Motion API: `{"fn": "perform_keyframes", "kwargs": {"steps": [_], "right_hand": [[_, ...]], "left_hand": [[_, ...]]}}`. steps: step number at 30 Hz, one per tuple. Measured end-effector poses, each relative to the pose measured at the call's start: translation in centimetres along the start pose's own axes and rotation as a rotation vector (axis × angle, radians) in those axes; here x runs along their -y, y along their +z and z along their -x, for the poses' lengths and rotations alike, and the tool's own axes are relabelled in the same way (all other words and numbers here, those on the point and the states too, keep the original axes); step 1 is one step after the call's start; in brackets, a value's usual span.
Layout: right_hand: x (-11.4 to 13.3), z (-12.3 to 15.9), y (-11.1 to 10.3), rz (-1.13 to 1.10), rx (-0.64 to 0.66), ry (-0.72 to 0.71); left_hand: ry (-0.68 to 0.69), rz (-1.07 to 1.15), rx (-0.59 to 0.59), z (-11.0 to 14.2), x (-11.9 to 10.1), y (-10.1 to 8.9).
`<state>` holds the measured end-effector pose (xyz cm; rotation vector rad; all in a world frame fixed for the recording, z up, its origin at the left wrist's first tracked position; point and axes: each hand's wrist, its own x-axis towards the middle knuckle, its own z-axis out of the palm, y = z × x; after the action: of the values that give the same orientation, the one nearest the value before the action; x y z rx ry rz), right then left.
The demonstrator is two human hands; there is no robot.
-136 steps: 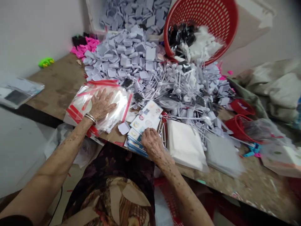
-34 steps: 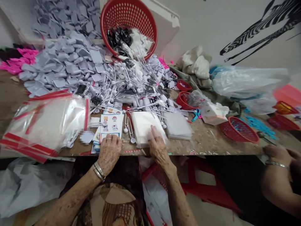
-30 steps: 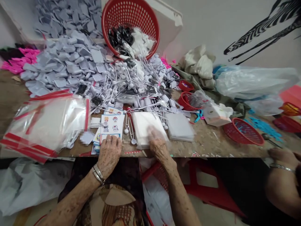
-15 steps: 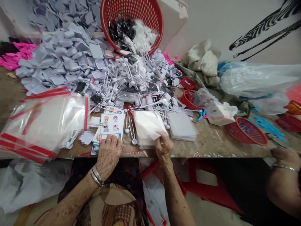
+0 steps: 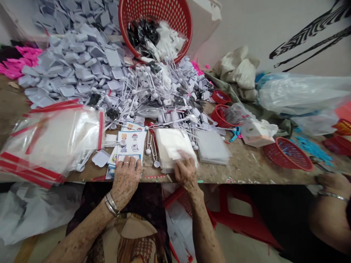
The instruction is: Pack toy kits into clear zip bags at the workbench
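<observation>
My left hand lies on a small pile of printed cards with cartoon animal pictures. Its fingers are stretched out flat over the lower edge of the top card. My right hand is at the lower right of a stack of thin whitish sheets. The fingers are bent onto a raised, curled part of the top sheet and partly blurred. Between the two piles lie white plastic tongs with round ends. A second stack of clear sheets is just to the right.
Pale plastic trays and more tongs are heaped behind. A red basket of black and white bagged pieces tilts over them. Red-edged clear bags lie left, one ribbed tray beside the cards. Another person's arm is at right.
My right hand has moved slightly left, bringing the lifted corner of the top sheet back over its stack. My left hand stays on the cards.
</observation>
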<state>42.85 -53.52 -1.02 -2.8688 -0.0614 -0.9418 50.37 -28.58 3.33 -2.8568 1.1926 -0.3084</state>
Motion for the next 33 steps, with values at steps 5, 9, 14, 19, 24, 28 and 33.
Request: {"fn": "perform_keyframes", "kwargs": {"steps": [5,9,14,19,24,28,33], "right_hand": [[-0.1,-0.3,-0.3,0.146,0.056,-0.069],[-0.7,-0.6,-0.3,0.107,-0.059,-0.060],[-0.6,-1.4,-1.5,0.065,-0.064,-0.071],[1.0,-1.4,-3.8,0.045,-0.093,-0.113],[2.2,-0.6,-8.9,0.088,-0.124,-0.010],[2.3,-1.8,-14.0,0.390,-0.344,0.212],[5.3,-5.2,-13.6,0.399,-0.536,0.153]], "left_hand": [[0.000,0.007,-0.004,0.1,0.0,0.1],[0.002,-0.004,0.001,0.2,0.0,0.1],[0.001,0.003,0.024,0.2,0.1,0.1],[-0.001,0.033,0.037,0.0,0.3,-0.1],[0.014,0.093,0.095,-0.4,0.8,-1.1],[0.018,0.157,0.095,-0.7,1.4,-2.1],[-0.061,0.503,-0.074,-1.1,2.5,-4.2]]}}
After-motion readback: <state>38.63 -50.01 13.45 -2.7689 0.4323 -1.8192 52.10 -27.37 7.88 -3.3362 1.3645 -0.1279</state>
